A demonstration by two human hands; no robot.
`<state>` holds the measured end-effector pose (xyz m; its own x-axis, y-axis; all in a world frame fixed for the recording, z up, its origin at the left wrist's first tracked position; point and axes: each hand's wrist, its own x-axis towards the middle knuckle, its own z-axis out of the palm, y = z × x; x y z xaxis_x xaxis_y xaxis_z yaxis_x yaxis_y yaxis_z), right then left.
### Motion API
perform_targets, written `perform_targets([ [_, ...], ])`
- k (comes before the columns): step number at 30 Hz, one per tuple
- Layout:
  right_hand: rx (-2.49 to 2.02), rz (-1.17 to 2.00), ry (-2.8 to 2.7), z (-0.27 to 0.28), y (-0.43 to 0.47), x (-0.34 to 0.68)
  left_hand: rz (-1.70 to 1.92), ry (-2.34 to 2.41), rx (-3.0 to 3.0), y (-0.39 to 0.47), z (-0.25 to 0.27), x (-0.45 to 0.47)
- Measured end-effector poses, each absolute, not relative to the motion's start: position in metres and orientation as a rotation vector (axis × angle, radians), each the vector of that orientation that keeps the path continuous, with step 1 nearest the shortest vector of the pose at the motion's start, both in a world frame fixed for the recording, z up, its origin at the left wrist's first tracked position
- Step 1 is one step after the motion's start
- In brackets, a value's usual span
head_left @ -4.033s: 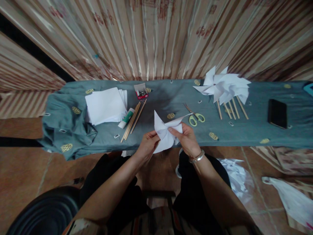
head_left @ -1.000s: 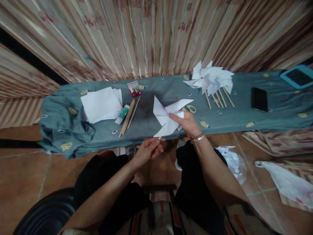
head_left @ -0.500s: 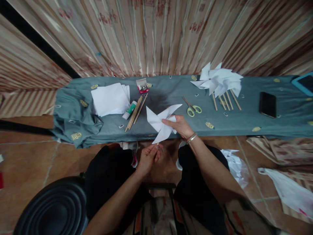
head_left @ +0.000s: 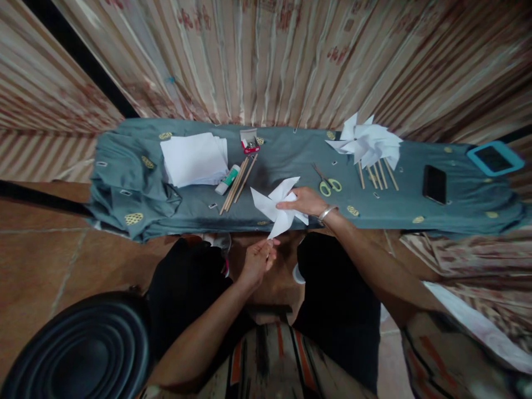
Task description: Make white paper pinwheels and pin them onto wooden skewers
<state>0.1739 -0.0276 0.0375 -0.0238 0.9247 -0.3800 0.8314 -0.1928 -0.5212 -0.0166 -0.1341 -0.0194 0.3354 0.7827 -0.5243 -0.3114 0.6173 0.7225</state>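
A white paper pinwheel is in front of me at the bench's near edge. My right hand is closed on it, thumb pressed on the front near the centre and fingers behind the right blades. Just below the lowest blade, my left hand pinches what looks like the pinwheel's stick, mostly hidden by the fingers. To the left lie loose wooden sticks, a glue stick and a stack of white paper. Green-handled scissors lie to the right, beyond my right hand.
A small red box of metal pins stands open at the back. Several finished pinwheels lie overlapped at the right, near a black phone and a blue-framed tablet. A black round stool is at lower left.
My view has shifted a little, bringing the tablet further into the picture. Both hands keep their hold on the pinwheel, which has turned slightly.
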Motion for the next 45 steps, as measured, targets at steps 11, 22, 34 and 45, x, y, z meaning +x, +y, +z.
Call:
perform_targets([
  [11, -2.307, 0.719, -2.587, 0.043, 0.008, 0.162, 0.777, 0.999, 0.412, -0.134, -0.021, -0.012],
  [22, -2.238, 0.886, -2.652, 0.039, 0.024, 0.166, 0.722, 0.989, 0.365, -0.133, -0.018, -0.011],
  [34, -2.313, 0.888, -2.681, 0.038, 0.027, 0.163, 0.689, 0.936, 0.299, -0.135, -0.023, -0.009],
  [45, -2.397, 0.863, -2.633, 0.036, 0.025, 0.163, 0.686, 0.948, 0.276, -0.134, -0.027, -0.005],
])
